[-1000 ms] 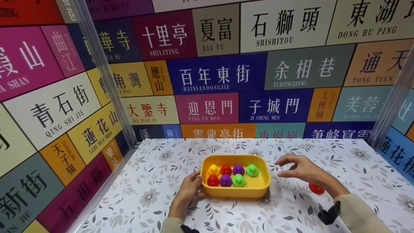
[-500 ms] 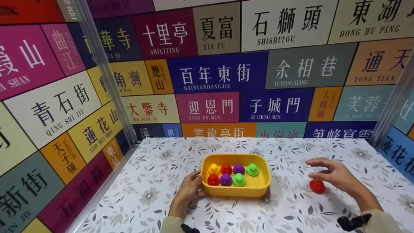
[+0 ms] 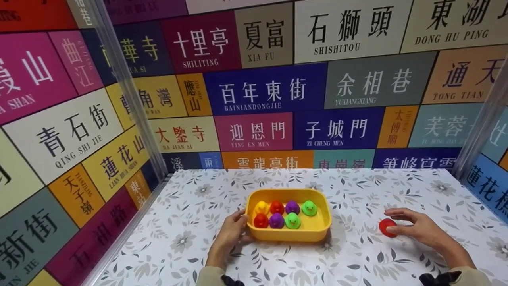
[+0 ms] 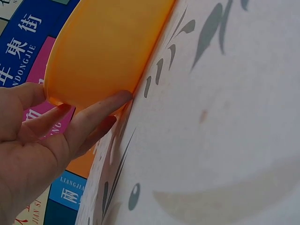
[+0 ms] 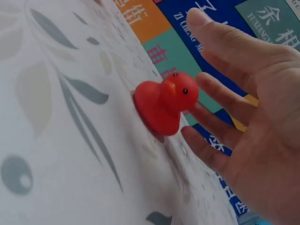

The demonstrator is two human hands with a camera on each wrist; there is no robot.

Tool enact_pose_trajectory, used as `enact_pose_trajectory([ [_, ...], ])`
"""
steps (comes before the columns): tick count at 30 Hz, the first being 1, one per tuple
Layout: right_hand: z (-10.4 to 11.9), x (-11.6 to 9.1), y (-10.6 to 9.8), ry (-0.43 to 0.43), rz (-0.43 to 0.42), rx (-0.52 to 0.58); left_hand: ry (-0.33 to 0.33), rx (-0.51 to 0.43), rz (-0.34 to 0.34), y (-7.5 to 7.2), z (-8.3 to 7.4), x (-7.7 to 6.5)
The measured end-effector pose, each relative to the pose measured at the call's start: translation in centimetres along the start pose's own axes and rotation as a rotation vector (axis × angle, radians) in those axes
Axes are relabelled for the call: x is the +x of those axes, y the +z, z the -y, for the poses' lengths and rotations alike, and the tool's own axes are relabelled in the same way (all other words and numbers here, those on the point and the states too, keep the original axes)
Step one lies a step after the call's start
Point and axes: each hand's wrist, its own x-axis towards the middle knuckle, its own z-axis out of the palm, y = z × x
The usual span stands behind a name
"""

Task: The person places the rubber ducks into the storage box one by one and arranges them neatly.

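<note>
In the head view a yellow plastic tray (image 3: 289, 236) stands on the table. Several small rubber ducks lie in it in two rows: a yellow duck (image 3: 262, 207), red, purple and green ones. My left hand (image 3: 232, 230) rests against the tray's left end; in the left wrist view its fairly straight fingers touch the outer wall (image 4: 108, 51). To the right of the tray a single red rubber duck (image 5: 164, 103) sits upright on the cloth. My right hand (image 3: 416, 228) is around its right side, fingers spread and slightly bent, seemingly without a grip in the right wrist view.
A white floral cloth (image 3: 190, 210) covers the table. Behind it rises a wall of coloured name panels (image 3: 266, 93), with clear upright edges at left and right. The tray's right part shows bare yellow floor (image 3: 315, 224).
My right hand has moved right, away from the tray, and come down to the lone red duck. The left hand and the tray have stayed in place.
</note>
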Motion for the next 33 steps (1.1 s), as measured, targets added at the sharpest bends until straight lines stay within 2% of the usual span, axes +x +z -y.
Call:
enact_pose_trajectory([
  [5,-1.1,0.0,0.2,0.062,0.057,0.035,-0.004,0.001,-0.007,-0.1,0.0,-0.1],
  [11,-1.6,0.3,0.2,0.108,0.067,0.018,-0.022,0.011,-0.016,0.0,0.1,-0.1],
  [15,-1.6,0.5,0.3,0.139,0.050,0.007,0.020,-0.011,0.007,-0.1,0.1,-0.1],
  [18,-1.4,0.7,0.3,0.143,0.032,-0.025,0.049,-0.025,0.027,-0.1,0.1,-0.1],
  [22,-1.2,0.7,0.4,0.139,0.025,-0.049,0.045,-0.016,0.019,0.0,0.1,0.0],
  [33,0.2,1.0,0.5,0.133,0.027,0.009,0.030,0.009,-0.017,0.1,0.1,0.2],
])
